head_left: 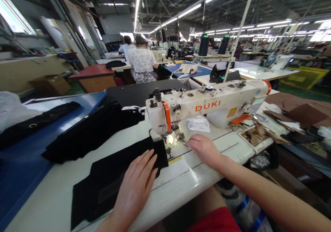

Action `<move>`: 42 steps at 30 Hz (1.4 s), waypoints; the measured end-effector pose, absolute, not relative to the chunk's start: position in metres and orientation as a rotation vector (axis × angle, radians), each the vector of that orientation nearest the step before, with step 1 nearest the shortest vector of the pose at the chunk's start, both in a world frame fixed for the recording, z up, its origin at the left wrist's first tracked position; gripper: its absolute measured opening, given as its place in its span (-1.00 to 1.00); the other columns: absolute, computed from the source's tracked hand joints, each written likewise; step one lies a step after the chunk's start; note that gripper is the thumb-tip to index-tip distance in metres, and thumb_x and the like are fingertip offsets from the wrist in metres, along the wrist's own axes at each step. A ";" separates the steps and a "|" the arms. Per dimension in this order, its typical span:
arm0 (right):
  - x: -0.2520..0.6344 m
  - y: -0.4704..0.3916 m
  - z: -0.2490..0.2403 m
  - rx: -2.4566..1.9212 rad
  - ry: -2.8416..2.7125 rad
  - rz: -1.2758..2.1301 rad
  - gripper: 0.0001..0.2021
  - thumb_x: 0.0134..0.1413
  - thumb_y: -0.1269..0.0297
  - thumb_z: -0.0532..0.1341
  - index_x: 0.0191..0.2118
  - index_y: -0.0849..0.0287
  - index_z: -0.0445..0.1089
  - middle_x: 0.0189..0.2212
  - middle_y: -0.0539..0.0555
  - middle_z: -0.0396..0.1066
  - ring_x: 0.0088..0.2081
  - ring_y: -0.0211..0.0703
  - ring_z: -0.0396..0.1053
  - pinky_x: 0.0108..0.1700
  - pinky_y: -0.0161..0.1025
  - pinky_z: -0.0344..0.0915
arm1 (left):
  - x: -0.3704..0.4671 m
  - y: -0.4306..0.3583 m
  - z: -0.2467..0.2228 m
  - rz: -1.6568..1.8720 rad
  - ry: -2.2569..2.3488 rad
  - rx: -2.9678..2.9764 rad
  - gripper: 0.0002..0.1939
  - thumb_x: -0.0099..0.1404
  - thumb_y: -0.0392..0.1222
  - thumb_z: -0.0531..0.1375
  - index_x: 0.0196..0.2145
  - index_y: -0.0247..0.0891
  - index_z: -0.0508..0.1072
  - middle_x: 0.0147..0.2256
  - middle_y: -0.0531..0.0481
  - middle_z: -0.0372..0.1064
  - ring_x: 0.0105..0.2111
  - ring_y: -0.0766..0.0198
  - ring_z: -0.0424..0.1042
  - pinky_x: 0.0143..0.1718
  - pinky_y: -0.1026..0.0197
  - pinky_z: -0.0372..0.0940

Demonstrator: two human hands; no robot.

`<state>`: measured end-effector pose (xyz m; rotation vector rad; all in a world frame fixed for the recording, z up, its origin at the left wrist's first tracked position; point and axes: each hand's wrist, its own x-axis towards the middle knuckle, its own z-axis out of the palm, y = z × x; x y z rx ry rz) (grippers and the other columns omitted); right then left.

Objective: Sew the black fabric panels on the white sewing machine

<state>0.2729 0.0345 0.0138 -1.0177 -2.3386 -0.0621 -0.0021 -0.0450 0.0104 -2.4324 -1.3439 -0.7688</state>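
Note:
A white sewing machine (186, 104) with an orange guard stands across the table, its lamp lighting the metal needle plate (169, 141). Flat on the table, a piece of black fabric (111, 170) reaches up to the left side of the presser foot. My left hand (139, 176) rests on this fabric with its fingers stretched out. My right hand (203, 149) is just right of the needle area, low over the machine bed. Its thumb and forefinger are pinched near the small metal guide parts (179, 135); whatever is between them is too small to make out.
Stacked black fabric (90, 132) lies left of the machine. White labels (198, 124) sit on the machine bed. A small tray (254, 137) with tan pieces is at the right. Thread cones (203, 46) stand behind, and a person (143, 59) sits farther back.

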 end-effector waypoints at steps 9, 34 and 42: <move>0.191 0.006 0.011 -0.682 -2.332 0.054 -0.74 0.33 0.35 0.04 -0.27 0.18 0.47 -0.34 0.10 0.46 -0.28 -0.14 0.37 -0.20 -0.21 0.34 | 0.006 -0.029 0.006 -0.816 -1.387 -2.462 -0.61 0.44 -0.25 -0.05 0.16 -0.30 0.31 -0.21 -0.13 0.50 -0.19 0.17 0.49 -0.07 0.08 0.40; 0.213 -0.005 -0.001 -0.702 -2.583 0.185 -0.76 0.28 0.32 0.11 -0.03 0.26 0.43 0.01 0.17 0.44 0.08 -0.05 0.33 0.16 -0.10 0.25 | -0.001 0.013 0.009 -0.497 -1.179 -2.732 -0.69 0.31 -0.47 -0.01 -0.19 -0.31 0.49 -0.22 -0.13 0.46 -0.19 0.14 0.42 -0.12 0.09 0.39; 0.213 -0.004 -0.004 -0.696 -2.576 0.232 -0.74 0.30 0.33 0.08 -0.01 0.28 0.42 0.02 0.20 0.42 0.09 -0.06 0.30 0.16 -0.09 0.24 | 0.006 0.021 0.006 -0.565 -1.110 -2.700 -0.74 0.31 -0.47 0.01 -0.26 -0.33 0.48 -0.27 -0.13 0.46 -0.24 0.14 0.42 -0.18 0.10 0.41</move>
